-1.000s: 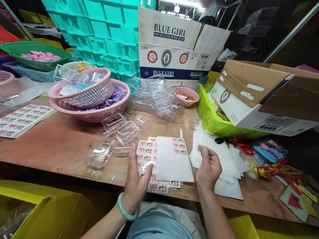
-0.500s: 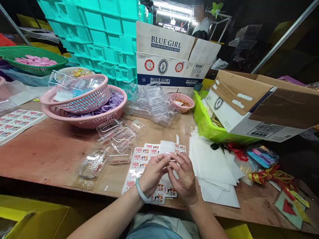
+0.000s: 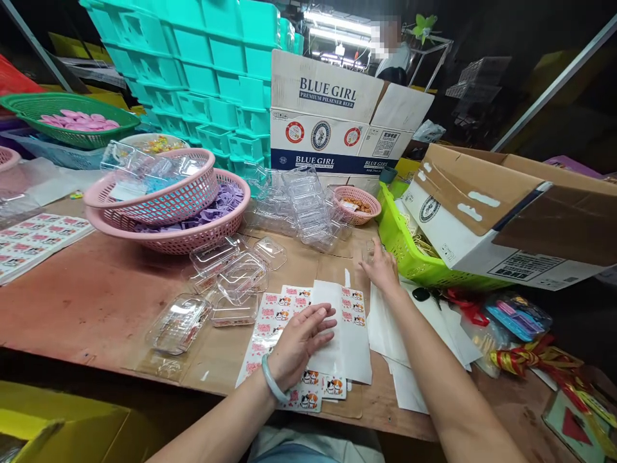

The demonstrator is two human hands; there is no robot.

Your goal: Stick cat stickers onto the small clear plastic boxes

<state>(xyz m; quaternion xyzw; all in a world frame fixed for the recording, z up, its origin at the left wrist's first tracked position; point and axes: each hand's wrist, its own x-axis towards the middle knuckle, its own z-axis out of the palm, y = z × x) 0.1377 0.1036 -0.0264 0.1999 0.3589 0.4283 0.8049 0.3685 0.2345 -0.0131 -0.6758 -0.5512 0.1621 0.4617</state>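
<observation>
My left hand point(image 3: 308, 331) hovers over the sticker sheets point(image 3: 270, 315), its fingers loosely apart and nothing visible in them. These sheets carry cartoon cats and pink lettering, and blank white backing paper point(image 3: 354, 354) covers part of them. Farther off, my right hand point(image 3: 383, 267) reaches to a small clear plastic box point(image 3: 369, 249) beside the lime green basket. Its thumb and forefinger are spread at the box, partly hiding it; whether they touch it is unclear. Several clear plastic boxes point(image 3: 241, 276) lie left of the sheets, and one box point(image 3: 178, 325) sits nearer the table edge.
Pink baskets point(image 3: 168, 238) with purple pieces stand at left, a small pink basket point(image 3: 359, 215) behind. A lime green basket point(image 3: 400, 238) holds a tilted carton point(image 3: 482, 212). Stacked clear trays point(image 3: 308, 206) and turquoise crates point(image 3: 193, 71) rise at the back. White papers point(image 3: 405, 379) lie right.
My hands were together over the sheets with fingertips meeting. My right hand has since moved forward and right to the small clear box; my left has opened and stays over the sheets.
</observation>
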